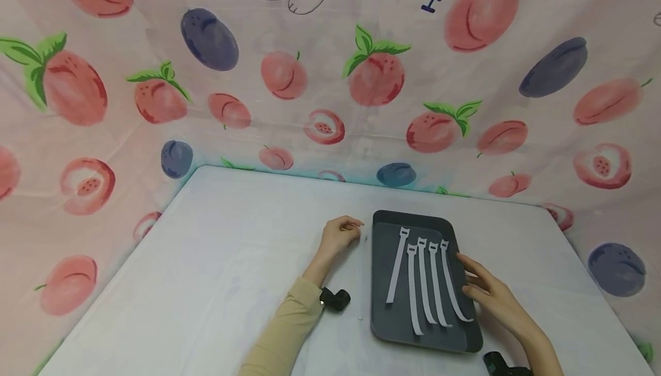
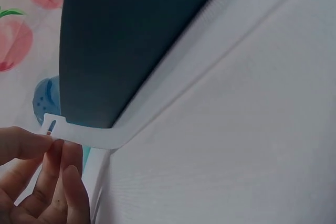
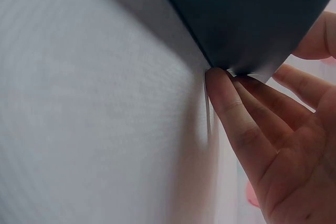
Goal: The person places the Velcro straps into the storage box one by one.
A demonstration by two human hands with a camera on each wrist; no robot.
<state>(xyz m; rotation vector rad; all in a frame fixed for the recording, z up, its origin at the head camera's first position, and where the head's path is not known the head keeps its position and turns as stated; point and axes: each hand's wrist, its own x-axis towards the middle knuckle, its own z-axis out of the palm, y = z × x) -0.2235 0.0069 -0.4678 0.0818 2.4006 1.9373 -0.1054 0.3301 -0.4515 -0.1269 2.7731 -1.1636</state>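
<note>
My left hand (image 1: 337, 238) pinches a white hook-and-loop cable tie (image 2: 86, 134) by its slotted head, between thumb and fingertips. The tie's long strap runs down along the left side of a dark grey tray (image 1: 383, 221), pale against the white table and hard to make out from the head. Several more white cable ties (image 1: 397, 270) lie lengthwise in the tray, heads toward the far end, some with tails curling up. My right hand (image 1: 490, 293) rests its extended fingertips (image 3: 223, 90) against the tray's right side, low near the tabletop.
The white table (image 1: 232, 238) extends left of the tray and behind it. A fruit-patterned cloth (image 1: 320, 77) hangs behind the table and along its sides. Black wrist cameras (image 1: 335, 299) sit on both wrists, the right one near the tray's front right corner.
</note>
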